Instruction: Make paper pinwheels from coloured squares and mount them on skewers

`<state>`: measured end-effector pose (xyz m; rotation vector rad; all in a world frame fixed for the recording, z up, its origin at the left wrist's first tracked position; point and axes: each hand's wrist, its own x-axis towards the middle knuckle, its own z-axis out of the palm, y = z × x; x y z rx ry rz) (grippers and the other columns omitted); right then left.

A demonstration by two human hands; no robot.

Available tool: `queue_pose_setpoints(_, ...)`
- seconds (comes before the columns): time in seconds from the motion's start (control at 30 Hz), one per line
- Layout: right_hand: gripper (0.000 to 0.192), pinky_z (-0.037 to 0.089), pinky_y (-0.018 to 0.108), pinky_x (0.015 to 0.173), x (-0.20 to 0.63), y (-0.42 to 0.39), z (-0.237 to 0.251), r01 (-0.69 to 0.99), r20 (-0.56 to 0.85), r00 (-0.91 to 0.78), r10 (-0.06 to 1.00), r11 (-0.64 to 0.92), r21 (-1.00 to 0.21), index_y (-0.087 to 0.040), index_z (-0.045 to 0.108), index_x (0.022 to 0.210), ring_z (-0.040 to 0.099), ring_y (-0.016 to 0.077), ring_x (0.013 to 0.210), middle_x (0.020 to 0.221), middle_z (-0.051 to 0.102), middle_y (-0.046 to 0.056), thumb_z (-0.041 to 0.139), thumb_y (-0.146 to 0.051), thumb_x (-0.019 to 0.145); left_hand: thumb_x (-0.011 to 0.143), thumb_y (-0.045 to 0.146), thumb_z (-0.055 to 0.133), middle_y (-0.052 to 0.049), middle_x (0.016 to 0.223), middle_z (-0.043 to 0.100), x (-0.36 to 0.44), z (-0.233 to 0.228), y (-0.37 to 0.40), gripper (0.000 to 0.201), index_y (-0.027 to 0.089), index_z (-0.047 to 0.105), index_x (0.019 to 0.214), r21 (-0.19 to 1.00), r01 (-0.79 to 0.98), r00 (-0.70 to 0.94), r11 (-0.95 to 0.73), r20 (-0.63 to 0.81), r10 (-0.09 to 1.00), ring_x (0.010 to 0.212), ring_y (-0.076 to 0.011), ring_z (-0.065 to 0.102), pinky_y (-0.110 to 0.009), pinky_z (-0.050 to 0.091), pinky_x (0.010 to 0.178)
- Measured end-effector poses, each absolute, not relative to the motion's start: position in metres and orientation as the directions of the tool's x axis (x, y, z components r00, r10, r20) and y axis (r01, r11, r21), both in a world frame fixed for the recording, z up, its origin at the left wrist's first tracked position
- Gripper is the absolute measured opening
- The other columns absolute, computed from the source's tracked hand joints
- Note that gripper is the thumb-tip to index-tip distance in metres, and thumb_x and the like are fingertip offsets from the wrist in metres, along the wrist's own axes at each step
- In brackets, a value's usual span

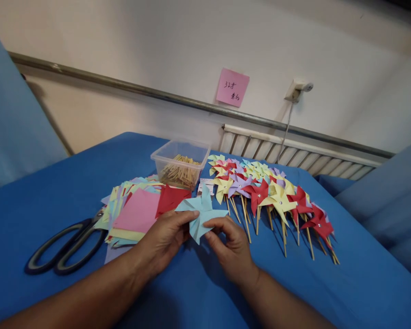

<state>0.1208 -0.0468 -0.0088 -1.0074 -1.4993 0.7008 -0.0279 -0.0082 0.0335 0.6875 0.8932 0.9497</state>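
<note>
A light blue paper pinwheel (pixel 202 214) is held up over the table between both hands, its blades folded in toward the middle. My left hand (pixel 167 237) grips it from the left, thumb near its centre. On the other side, my right hand (pixel 231 244) pinches the lower right blade between thumb and fingers. No stick shows on this pinwheel. Just left of my left hand lies a pile of coloured paper squares (pixel 137 210), with a red paper piece (pixel 171 199) at its right side.
Large scissors (pixel 66 246) lie left of the paper, blades partly under it. Behind stands a clear plastic box (pixel 160 157) of short wooden sticks (pixel 181 171). Several finished pinwheels (pixel 281 201) on sticks lie at the right. A blue cloth (pixel 89 160) covers the table; a radiator (pixel 260 146) stands behind.
</note>
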Motion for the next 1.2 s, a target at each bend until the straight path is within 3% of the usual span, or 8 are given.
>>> queue_pose_setpoints(0.1,0.005,0.043,0.027,0.065,0.120,-0.044,-0.010,0.123,0.367,0.078,0.927,0.356,-0.926,-0.021,0.067,0.081,0.053,0.0144,0.069,0.075,0.060,0.000,0.064,-0.025,0.081,0.069,0.024,0.072,-0.003,0.064,0.069,-0.026,0.030,-0.010,0.010,0.014,0.068,0.067,0.832,-0.349,0.299,0.432,-0.338,0.893,0.064,-0.0165,0.061,-0.028,0.048,0.066)
queue_pose_setpoints(0.33,0.022,0.041,0.024,0.059,0.117,-0.035,-0.012,-0.095,0.201,0.136,0.970,0.214,-0.972,-0.019,0.060,0.066,0.055,0.0139,0.069,0.082,0.062,0.003,0.070,-0.037,0.074,0.067,0.025,0.074,-0.003,0.067,0.070,-0.021,0.026,-0.013,0.013,0.015,0.071,0.075,0.877,-0.283,0.323,0.387,-0.293,0.900,0.065,-0.0166,0.062,-0.027,0.046,0.064)
queue_pose_setpoints(0.63,0.026,0.045,0.025,0.058,0.116,-0.035,-0.011,-0.106,0.166,0.193,0.967,0.189,-0.976,-0.019,0.057,0.061,0.057,0.0145,0.066,0.074,0.063,0.002,0.072,-0.038,0.070,0.062,0.025,0.077,0.001,0.056,0.063,-0.020,0.026,-0.013,0.016,0.014,0.070,0.071,0.903,-0.216,0.285,0.372,-0.306,0.908,0.050,-0.0118,0.053,-0.023,0.038,0.050)
queue_pose_setpoints(0.8,0.024,0.042,0.024,0.056,0.116,-0.035,-0.011,-0.092,0.152,0.200,0.968,0.173,-0.981,-0.018,0.058,0.060,0.055,0.0131,0.063,0.070,0.062,0.000,0.073,-0.034,0.070,0.065,0.024,0.075,-0.002,0.066,0.068,-0.020,0.024,-0.014,0.016,0.014,0.071,0.077,0.903,-0.221,0.309,0.368,-0.293,0.905,0.059,-0.0136,0.058,-0.024,0.042,0.058)
queue_pose_setpoints(1.03,0.025,0.041,0.023,0.053,0.113,-0.035,-0.013,-0.181,0.107,0.180,0.978,0.140,-0.974,-0.018,0.056,0.061,0.052,0.0113,0.059,0.067,0.062,0.000,0.074,-0.033,0.070,0.066,0.026,0.075,0.003,0.053,0.060,-0.021,0.022,-0.013,0.014,0.014,0.067,0.066,0.923,-0.177,0.267,0.341,-0.288,0.920,0.049,-0.0100,0.050,-0.021,0.036,0.048)
queue_pose_setpoints(1.2,0.027,0.040,0.022,0.053,0.112,-0.037,-0.012,-0.230,0.092,0.176,0.980,0.132,-0.964,-0.018,0.055,0.062,0.052,0.0106,0.058,0.068,0.061,-0.001,0.074,-0.035,0.070,0.066,0.027,0.075,-0.001,0.058,0.066,-0.022,0.020,-0.012,0.016,0.014,0.069,0.070,0.917,-0.167,0.270,0.362,-0.310,0.912,0.051,-0.0131,0.056,-0.023,0.041,0.050)
